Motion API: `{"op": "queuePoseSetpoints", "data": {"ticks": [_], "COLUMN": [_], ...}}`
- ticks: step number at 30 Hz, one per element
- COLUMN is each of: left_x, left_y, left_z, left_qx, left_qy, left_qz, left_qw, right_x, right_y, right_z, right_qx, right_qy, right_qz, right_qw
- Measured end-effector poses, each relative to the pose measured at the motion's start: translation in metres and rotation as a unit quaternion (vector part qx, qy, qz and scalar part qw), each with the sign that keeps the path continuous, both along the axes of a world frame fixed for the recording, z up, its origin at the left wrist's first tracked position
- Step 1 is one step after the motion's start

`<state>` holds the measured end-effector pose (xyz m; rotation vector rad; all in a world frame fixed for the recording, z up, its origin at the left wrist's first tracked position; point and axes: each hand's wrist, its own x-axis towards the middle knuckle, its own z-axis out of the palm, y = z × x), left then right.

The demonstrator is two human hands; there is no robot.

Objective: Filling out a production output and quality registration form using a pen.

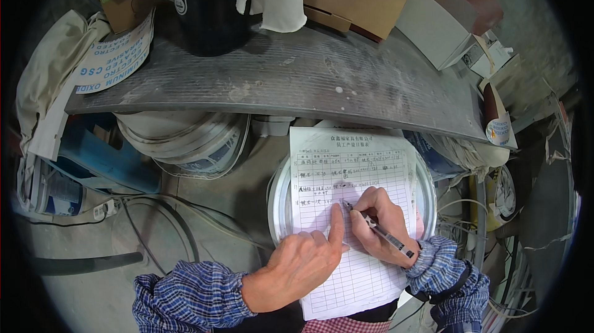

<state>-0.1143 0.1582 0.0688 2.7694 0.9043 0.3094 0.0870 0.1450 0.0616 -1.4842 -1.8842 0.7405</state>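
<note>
On the near side of a scuffed grey bench (297,79), a person in blue checked sleeves (192,296) fills in a ruled form (356,274) — laid over a round, pale-rimmed support (276,206), perhaps a bucket lid, mostly hidden. The right hand (383,225) pinches a pen (390,238) at a part-written row; the left hand (302,265) rests on the form, forefinger extended, other fingers curled. Row entry appears under way — the next stroke likely calls for steady paper and a slight rightward shift.
</note>
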Motion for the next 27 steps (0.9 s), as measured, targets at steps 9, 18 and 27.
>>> {"op": "queuePoseSetpoints", "data": {"ticks": [9,18,27], "left_x": [-0.0001,0.0001,0.0], "left_y": [0.0,-0.0006,-0.0006], "left_z": [0.0019,0.0009,-0.0004], "left_qx": [0.0,0.004,0.015], "left_qy": [0.003,0.01,0.014], "left_qz": [0.002,0.004,-0.004], "left_qw": [1.0,1.0,1.0], "right_x": [-0.0005,-0.001,-0.0003], "right_y": [-0.0001,-0.0007,-0.0015], "right_z": [0.0009,0.0028,0.0044], "right_qx": [0.001,-0.016,-0.014], "right_qy": [-0.003,-0.004,-0.017], "right_qz": [0.001,0.001,0.005], "right_qw": [1.0,1.0,1.0]}}
